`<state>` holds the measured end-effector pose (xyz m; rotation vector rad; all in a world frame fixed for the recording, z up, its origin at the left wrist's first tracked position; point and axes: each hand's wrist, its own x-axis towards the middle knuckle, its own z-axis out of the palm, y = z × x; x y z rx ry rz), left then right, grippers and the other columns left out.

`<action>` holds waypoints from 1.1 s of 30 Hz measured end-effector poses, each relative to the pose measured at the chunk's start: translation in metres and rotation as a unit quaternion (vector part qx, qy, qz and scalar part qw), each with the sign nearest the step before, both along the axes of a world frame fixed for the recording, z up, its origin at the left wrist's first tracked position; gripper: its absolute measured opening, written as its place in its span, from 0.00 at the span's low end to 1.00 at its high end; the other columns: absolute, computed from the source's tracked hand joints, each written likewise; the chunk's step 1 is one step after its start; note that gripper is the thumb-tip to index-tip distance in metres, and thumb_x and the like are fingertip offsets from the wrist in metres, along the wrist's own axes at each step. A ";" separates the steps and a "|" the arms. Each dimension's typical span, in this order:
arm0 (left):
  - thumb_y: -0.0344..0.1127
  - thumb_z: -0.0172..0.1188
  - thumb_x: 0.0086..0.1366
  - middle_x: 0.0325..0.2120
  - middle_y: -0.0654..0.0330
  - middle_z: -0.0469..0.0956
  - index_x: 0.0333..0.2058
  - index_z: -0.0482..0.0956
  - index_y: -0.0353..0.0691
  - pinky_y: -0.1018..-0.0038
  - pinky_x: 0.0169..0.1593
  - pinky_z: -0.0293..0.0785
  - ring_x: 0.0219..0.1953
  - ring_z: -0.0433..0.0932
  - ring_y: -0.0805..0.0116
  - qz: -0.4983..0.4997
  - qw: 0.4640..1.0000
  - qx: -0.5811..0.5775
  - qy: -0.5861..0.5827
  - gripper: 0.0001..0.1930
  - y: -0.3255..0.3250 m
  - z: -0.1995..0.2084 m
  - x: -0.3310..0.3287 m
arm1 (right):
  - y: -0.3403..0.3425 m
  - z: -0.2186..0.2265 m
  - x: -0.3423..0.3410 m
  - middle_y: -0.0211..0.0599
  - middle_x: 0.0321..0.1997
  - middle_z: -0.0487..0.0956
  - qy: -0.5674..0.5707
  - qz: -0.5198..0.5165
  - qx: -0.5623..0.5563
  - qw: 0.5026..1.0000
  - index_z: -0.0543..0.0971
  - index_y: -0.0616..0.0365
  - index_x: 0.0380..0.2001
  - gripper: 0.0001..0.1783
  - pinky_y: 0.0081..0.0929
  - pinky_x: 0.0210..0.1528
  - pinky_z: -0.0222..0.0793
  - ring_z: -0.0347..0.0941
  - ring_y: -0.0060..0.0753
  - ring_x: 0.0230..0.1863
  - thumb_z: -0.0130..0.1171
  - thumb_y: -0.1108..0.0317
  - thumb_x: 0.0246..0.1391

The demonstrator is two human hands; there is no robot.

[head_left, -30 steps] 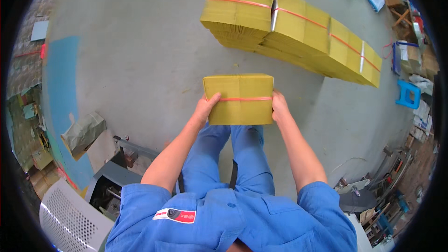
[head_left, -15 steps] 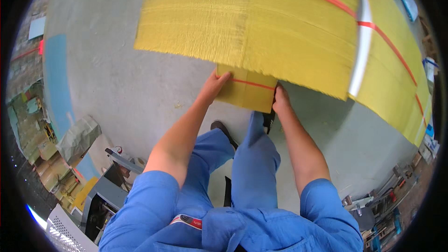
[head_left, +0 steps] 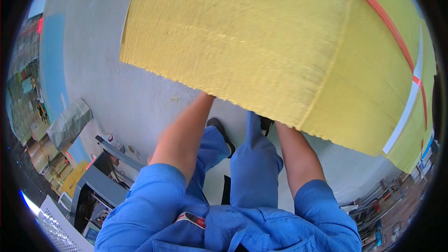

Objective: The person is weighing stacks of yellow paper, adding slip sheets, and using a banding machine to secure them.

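A big yellow stack of what looks like flattened cardboard point(head_left: 233, 46), bound with red strapping point(head_left: 387, 18), fills the upper middle and right. Its near edge is ragged and hangs over my wrists. My left forearm point(head_left: 186, 126) reaches under that edge left of my legs. My right forearm point(head_left: 298, 154) goes under it further right. Both hands are hidden beneath the stack, so their fingers and whatever they hold do not show. A white strip point(head_left: 403, 116) runs down the right part of the stack.
Grey floor point(head_left: 102, 56) with a blue painted band point(head_left: 53, 60) lies on the left. Lower left are a grey machine frame point(head_left: 105, 186), a perforated white panel point(head_left: 58, 226) and a grey plastic cover point(head_left: 70, 123). Metal parts point(head_left: 378, 210) stand at lower right.
The big yellow stack appears larger and reaches further down toward me. The small yellow strapped bundle between my hands, and both hands themselves, have gone out of sight under it.
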<state>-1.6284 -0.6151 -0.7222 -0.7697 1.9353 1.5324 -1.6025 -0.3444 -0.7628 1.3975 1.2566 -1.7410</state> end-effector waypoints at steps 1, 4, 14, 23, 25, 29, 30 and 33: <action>0.54 0.60 0.61 0.60 0.42 0.65 0.62 0.60 0.31 0.64 0.63 0.61 0.63 0.64 0.51 0.002 1.000 -0.006 -0.013 0.40 0.005 -0.004 0.005 | 0.001 0.000 0.002 0.37 0.61 0.68 -0.013 0.012 0.003 1.000 0.63 0.48 0.63 0.36 0.53 0.49 0.68 0.66 0.42 0.58 0.57 0.44 0.56; 0.54 0.61 0.61 0.61 0.41 0.64 0.63 0.58 0.31 0.64 0.64 0.60 0.64 0.63 0.50 0.004 0.999 -0.012 -0.042 0.41 0.007 -0.017 0.000 | -0.014 0.001 -0.019 0.37 0.62 0.67 -0.043 0.046 0.027 0.998 0.62 0.47 0.64 0.37 0.55 0.49 0.68 0.65 0.43 0.59 0.57 0.44 0.56; 0.46 0.60 0.63 0.66 0.42 0.55 0.67 0.51 0.34 0.65 0.69 0.52 0.69 0.54 0.52 -0.094 0.984 -0.143 -0.045 0.41 -0.049 0.122 0.087 | -0.038 0.239 0.054 0.46 0.59 0.73 0.278 0.330 0.075 0.899 0.65 0.58 0.63 0.29 0.35 0.61 0.64 0.69 0.40 0.61 0.54 0.66 0.58; 0.52 0.50 0.63 0.45 0.40 0.77 0.45 0.78 0.34 0.57 0.54 0.69 0.52 0.74 0.44 -0.193 0.953 -0.211 -0.099 0.26 -0.151 0.310 0.405 | -0.054 0.449 0.155 0.32 0.51 0.79 0.400 0.693 0.256 0.543 0.80 0.46 0.44 0.15 0.57 0.63 0.57 0.66 0.44 0.62 0.57 0.62 0.52; 0.52 0.51 0.63 0.38 0.44 0.80 0.40 0.80 0.35 0.58 0.46 0.73 0.42 0.78 0.48 -0.198 0.954 -0.226 -0.009 0.23 -0.136 0.351 0.469 | -0.045 0.452 0.168 0.35 0.50 0.79 0.380 0.720 0.253 0.523 0.81 0.47 0.41 0.13 0.55 0.62 0.59 0.66 0.45 0.62 0.55 0.63 0.52; 0.51 0.54 0.62 0.26 0.53 0.80 0.35 0.82 0.39 0.63 0.34 0.74 0.28 0.78 0.61 0.308 0.924 -0.078 -0.212 0.20 -0.047 0.448 0.538 | -0.027 0.465 0.159 0.41 0.42 0.80 0.345 0.818 0.112 0.446 0.82 0.50 0.39 0.15 0.47 0.49 0.72 0.76 0.48 0.47 0.51 0.60 0.52; 0.51 0.53 0.62 0.25 0.53 0.79 0.34 0.81 0.39 0.63 0.34 0.74 0.27 0.78 0.61 0.312 0.927 -0.127 -0.165 0.20 -0.026 0.451 0.553 | -0.026 0.468 0.146 0.42 0.42 0.81 0.296 0.861 0.088 0.403 0.82 0.50 0.38 0.15 0.47 0.47 0.72 0.77 0.50 0.45 0.51 0.59 0.53; 0.52 0.50 0.62 0.21 0.55 0.76 0.28 0.77 0.38 0.63 0.27 0.72 0.22 0.76 0.61 0.436 0.877 -0.167 -0.109 0.21 0.033 0.492 0.566 | -0.051 0.465 0.103 0.42 0.42 0.81 0.346 0.929 -0.011 0.132 0.82 0.50 0.38 0.15 0.47 0.47 0.73 0.77 0.49 0.45 0.51 0.59 0.53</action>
